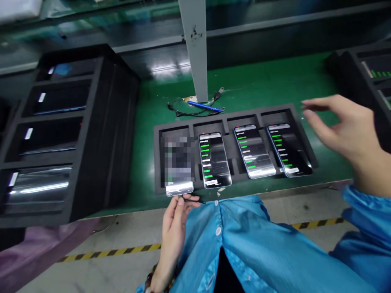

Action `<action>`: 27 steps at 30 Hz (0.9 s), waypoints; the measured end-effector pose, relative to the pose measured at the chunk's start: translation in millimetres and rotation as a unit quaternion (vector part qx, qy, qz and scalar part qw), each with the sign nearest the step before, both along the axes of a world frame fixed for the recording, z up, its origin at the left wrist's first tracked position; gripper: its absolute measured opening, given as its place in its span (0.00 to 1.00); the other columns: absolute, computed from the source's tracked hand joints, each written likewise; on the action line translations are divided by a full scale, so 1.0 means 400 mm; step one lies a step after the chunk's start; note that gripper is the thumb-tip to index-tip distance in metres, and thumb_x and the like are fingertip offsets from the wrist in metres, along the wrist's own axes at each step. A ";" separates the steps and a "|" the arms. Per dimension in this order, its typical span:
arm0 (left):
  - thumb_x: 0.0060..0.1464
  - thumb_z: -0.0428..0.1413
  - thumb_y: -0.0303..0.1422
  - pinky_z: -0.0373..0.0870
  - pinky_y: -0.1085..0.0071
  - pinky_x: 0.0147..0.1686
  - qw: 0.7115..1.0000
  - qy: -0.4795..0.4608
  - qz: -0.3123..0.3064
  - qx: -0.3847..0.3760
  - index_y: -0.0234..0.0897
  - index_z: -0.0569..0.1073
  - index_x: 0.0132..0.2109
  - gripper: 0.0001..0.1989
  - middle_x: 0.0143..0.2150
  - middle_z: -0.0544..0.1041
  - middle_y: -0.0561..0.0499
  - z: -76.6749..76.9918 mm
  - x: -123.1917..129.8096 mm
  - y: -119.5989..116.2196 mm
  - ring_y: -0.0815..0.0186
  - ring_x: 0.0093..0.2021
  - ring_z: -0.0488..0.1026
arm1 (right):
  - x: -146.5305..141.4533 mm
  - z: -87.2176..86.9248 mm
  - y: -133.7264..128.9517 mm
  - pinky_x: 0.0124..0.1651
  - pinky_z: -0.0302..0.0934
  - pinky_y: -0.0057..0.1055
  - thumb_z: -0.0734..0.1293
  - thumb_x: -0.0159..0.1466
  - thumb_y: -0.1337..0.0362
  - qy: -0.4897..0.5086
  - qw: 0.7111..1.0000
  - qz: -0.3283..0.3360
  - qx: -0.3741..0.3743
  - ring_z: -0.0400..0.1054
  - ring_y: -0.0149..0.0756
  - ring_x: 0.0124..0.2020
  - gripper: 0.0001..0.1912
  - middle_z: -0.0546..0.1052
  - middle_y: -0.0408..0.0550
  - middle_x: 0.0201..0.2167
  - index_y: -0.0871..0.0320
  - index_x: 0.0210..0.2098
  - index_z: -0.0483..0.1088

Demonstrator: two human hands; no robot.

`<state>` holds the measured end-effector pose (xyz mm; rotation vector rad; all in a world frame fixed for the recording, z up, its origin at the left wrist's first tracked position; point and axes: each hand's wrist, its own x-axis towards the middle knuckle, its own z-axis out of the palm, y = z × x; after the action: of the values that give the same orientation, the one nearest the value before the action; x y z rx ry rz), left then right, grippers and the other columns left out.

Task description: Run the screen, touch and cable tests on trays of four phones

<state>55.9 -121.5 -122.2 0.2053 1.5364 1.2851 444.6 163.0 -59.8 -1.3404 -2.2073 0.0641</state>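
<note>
My left hand [176, 221] is at the tray's front edge, fingers pinched on a small dark cable plug [181, 197] at the bottom end of the leftmost phone [180, 188]. Most of that phone's screen is blurred out. The black foam tray [158, 162] also bears a second phone [215, 160], a third phone [254, 152] and a rightmost phone [289, 150], their lit screens showing green and white lines. To the right of the tray my right hand [342, 124] is raised, thumb and forefinger apart, with nothing between them.
Stacked black foam trays [114, 134] holding phones rise on the left; another foam tray [346, 75] stands far right. A blue pen [205, 106] and a black cable [183, 114] lie behind the tray, by a grey post [198, 61]. A person's pink sleeve [49, 248] shows lower left.
</note>
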 end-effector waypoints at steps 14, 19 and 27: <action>0.55 0.71 0.43 0.48 0.80 0.16 0.973 0.059 0.217 -0.047 0.38 0.69 0.34 0.20 0.20 0.56 0.63 0.077 0.113 0.106 0.76 0.19 0.50 | 0.181 -0.253 -0.072 0.44 0.76 0.47 0.70 0.72 0.50 0.306 0.933 -0.186 -0.045 0.84 0.50 0.35 0.14 0.85 0.56 0.36 0.51 0.44 0.84; 0.59 0.68 0.44 0.46 0.78 0.15 0.952 0.113 0.276 -0.066 0.40 0.67 0.35 0.19 0.20 0.50 0.65 0.069 0.155 0.127 0.75 0.19 0.43 | 0.195 -0.246 -0.074 0.42 0.75 0.46 0.69 0.73 0.48 0.321 0.925 -0.189 -0.072 0.82 0.48 0.33 0.17 0.85 0.55 0.33 0.53 0.40 0.84; 0.55 0.67 0.41 0.52 0.78 0.10 0.977 -0.005 0.147 -0.152 0.42 0.72 0.35 0.13 0.23 0.51 0.58 0.324 0.110 0.144 0.73 0.19 0.46 | 0.196 -0.233 -0.075 0.44 0.74 0.43 0.67 0.75 0.50 0.317 0.924 -0.183 -0.115 0.82 0.45 0.35 0.18 0.86 0.54 0.37 0.53 0.39 0.83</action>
<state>100.1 -63.8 7.4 -0.2326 1.7771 1.2506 522.8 133.0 -152.9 -1.5619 -1.4206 0.5509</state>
